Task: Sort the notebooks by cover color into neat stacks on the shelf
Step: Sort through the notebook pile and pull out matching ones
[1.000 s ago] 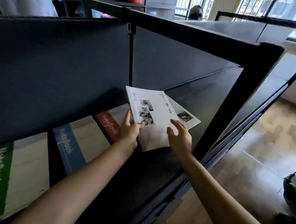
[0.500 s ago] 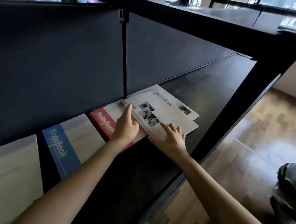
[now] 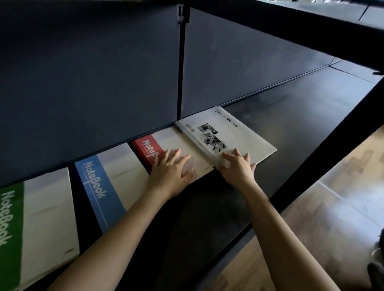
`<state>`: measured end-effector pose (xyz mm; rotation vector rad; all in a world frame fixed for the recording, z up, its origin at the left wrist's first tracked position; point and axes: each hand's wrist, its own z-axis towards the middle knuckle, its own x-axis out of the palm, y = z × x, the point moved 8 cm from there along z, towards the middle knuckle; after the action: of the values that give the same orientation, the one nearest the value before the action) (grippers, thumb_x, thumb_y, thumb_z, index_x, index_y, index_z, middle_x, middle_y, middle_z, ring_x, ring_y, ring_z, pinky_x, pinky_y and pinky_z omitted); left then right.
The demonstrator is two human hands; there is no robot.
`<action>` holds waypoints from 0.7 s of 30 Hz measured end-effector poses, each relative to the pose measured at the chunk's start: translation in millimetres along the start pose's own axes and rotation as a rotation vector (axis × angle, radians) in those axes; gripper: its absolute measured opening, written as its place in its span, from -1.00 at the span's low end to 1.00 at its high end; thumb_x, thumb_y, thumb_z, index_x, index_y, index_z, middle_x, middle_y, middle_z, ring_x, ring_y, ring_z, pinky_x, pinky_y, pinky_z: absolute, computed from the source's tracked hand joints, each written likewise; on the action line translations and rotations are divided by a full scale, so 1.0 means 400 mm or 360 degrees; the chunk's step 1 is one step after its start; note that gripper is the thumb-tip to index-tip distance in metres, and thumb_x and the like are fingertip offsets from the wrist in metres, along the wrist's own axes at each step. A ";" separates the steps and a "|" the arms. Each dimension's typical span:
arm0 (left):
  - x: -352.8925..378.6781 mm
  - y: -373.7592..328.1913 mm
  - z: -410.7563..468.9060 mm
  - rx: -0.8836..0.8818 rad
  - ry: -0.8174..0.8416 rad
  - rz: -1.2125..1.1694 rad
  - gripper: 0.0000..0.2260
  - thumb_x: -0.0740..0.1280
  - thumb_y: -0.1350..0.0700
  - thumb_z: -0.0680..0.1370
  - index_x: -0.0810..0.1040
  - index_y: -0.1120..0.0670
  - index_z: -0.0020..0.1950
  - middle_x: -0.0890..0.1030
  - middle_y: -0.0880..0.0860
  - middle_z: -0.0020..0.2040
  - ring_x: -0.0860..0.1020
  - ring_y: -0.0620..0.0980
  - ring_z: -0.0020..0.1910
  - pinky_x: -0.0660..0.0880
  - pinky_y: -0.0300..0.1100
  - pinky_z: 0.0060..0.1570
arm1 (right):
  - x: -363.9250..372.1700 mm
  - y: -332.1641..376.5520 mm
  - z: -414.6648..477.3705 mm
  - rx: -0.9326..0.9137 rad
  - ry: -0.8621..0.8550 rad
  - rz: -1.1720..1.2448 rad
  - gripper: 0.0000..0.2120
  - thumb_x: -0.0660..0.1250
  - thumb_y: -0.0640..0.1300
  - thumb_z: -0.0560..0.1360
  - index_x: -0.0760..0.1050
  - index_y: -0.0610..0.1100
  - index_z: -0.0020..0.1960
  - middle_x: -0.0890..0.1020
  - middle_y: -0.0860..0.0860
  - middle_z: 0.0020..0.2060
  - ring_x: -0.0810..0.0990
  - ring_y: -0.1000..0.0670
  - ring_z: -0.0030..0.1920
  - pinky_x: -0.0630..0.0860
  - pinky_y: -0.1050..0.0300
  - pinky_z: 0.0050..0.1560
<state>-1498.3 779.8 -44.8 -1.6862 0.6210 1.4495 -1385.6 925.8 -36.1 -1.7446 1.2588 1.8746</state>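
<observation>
— Well, hands first. Where do they sit?
— Your left hand [image 3: 171, 166] lies palm down on the pale cover of the red notebook [image 3: 150, 146], fingers straight and slightly spread. It grips nothing.
— And the right?
— Your right hand [image 3: 237, 167] rests on the near corner of the white notebook [image 3: 236, 134], fingers laid over the cover and a little apart. I cannot tell whether the thumb tucks under the edge.
— Layout of the row?
— Four lie flat on the black shelf [image 3: 288, 119], below the dark back panel [image 3: 79, 72]. From your left: green notebook [image 3: 26, 225], blue notebook [image 3: 109, 185], red, white. There is a dark gap between green and blue, and a narrower one between blue and red. The white one's left edge meets the red one's right side, touching or overlapping, I cannot tell which. The white cover carries black print and small photos. Its far corner reaches the foot of the back panel.
— Surroundings?
— Wooden floor [image 3: 339, 208] lies to your right, past the shelf's black post [image 3: 342, 142]. A dark object at the right edge of view is too cut off to name.
</observation>
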 end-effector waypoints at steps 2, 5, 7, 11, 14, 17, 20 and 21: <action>-0.005 -0.001 -0.003 0.0006 -0.0013 -0.0006 -0.47 -0.03 -0.24 0.61 0.11 -0.11 0.55 0.02 -0.03 0.59 -0.06 0.05 0.56 -0.19 0.11 0.51 | -0.002 0.002 -0.003 0.0003 -0.0024 -0.0018 -0.52 0.24 -0.15 0.54 0.32 0.04 0.44 0.16 -0.10 0.50 -0.02 -0.28 0.49 -0.10 -0.32 0.44; -0.008 -0.002 -0.005 0.0019 -0.0027 -0.0012 -0.47 -0.01 -0.25 0.61 0.12 -0.10 0.55 0.03 -0.02 0.58 -0.03 0.05 0.56 -0.18 0.11 0.51 | -0.006 -0.003 -0.014 0.0005 -0.0108 0.0000 -0.52 0.19 -0.18 0.56 0.30 0.05 0.46 0.12 -0.09 0.53 -0.09 -0.28 0.51 -0.16 -0.30 0.43; -0.007 -0.001 -0.004 0.0027 -0.0039 -0.0018 -0.47 0.00 -0.24 0.61 0.13 -0.09 0.55 0.04 -0.02 0.58 -0.03 0.06 0.56 -0.17 0.12 0.51 | -0.006 -0.002 -0.017 -0.0013 -0.0135 0.0012 -0.55 0.18 -0.13 0.60 0.29 0.07 0.47 0.12 -0.07 0.53 -0.11 -0.27 0.52 -0.17 -0.29 0.44; -0.004 0.001 -0.003 0.0033 -0.0054 -0.0036 -0.48 0.01 -0.23 0.62 0.15 -0.08 0.54 0.05 -0.02 0.58 -0.03 0.06 0.56 -0.16 0.13 0.51 | -0.005 -0.006 -0.020 -0.0076 -0.0213 -0.0024 -0.59 0.17 -0.03 0.61 0.31 0.08 0.45 0.15 -0.06 0.52 -0.06 -0.26 0.51 -0.13 -0.27 0.45; -0.003 0.002 -0.004 0.0034 -0.0064 -0.0055 -0.49 0.02 -0.23 0.62 0.16 -0.08 0.54 0.06 -0.02 0.58 -0.02 0.06 0.56 -0.14 0.13 0.51 | 0.000 -0.009 -0.018 -0.0091 -0.0220 -0.0024 -0.59 0.18 0.00 0.61 0.31 0.09 0.45 0.16 -0.06 0.52 -0.06 -0.27 0.51 -0.13 -0.27 0.45; -0.014 0.005 -0.003 0.0048 -0.0182 -0.0158 -0.56 0.13 -0.12 0.63 0.31 -0.02 0.48 0.21 0.00 0.54 0.10 0.05 0.54 -0.07 0.09 0.51 | 0.000 -0.011 -0.021 -0.0069 -0.0261 -0.0060 -0.59 0.18 0.03 0.60 0.32 0.10 0.45 0.19 -0.06 0.50 -0.02 -0.25 0.51 -0.11 -0.26 0.46; -0.048 0.014 -0.013 0.0008 -0.0419 -0.0480 -0.76 0.26 0.12 0.59 0.57 0.10 0.23 0.51 0.06 0.34 0.38 0.04 0.38 0.17 -0.07 0.44 | -0.005 -0.010 -0.023 -0.0079 -0.0267 -0.0181 -0.58 0.16 0.08 0.60 0.29 0.17 0.45 0.21 -0.04 0.49 0.06 -0.19 0.49 -0.02 -0.20 0.47; -0.057 0.019 -0.019 -0.0041 -0.0444 -0.0583 -0.80 0.27 0.16 0.58 0.60 0.12 0.16 0.56 0.07 0.26 0.45 0.03 0.29 0.28 -0.15 0.35 | -0.009 -0.010 -0.022 -0.0079 -0.0239 -0.0195 -0.58 0.16 0.09 0.60 0.28 0.18 0.45 0.21 -0.04 0.49 0.08 -0.18 0.48 0.00 -0.19 0.46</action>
<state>-1505.0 766.4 -24.6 -1.4859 0.1319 1.3909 -1376.2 922.7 -33.6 -1.6311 1.0355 1.9400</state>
